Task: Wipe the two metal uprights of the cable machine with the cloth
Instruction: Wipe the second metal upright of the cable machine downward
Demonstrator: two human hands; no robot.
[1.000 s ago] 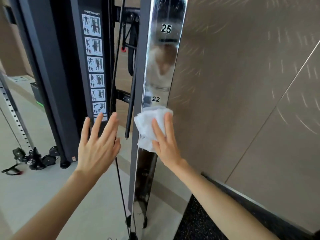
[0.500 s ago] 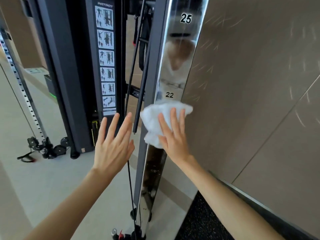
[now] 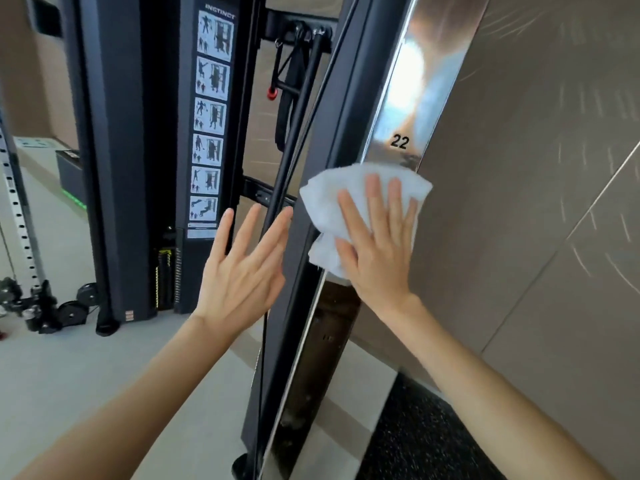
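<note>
A shiny metal upright [image 3: 412, 98] of the cable machine rises in front of me, marked 22 just above a white cloth [image 3: 325, 209]. My right hand [image 3: 377, 247] presses the cloth flat against the upright with straight fingers. My left hand [image 3: 242, 271] hovers beside it to the left, fingers straight and spread, holding nothing, in front of a black cable [image 3: 298, 109]. A second perforated upright [image 3: 20, 209] stands at the far left edge.
The black machine column [image 3: 114, 150] carries an exercise picture strip [image 3: 211, 116]. Handles and attachments [image 3: 45, 306] lie on the pale floor at the left. A tiled wall [image 3: 536, 202] runs close on the right, with a dark speckled mat [image 3: 419, 438] below.
My right hand with the cloth stays just below the 22 mark, fingers now flatter over it. The view has shifted down and closer. My left hand stays raised beside it.
</note>
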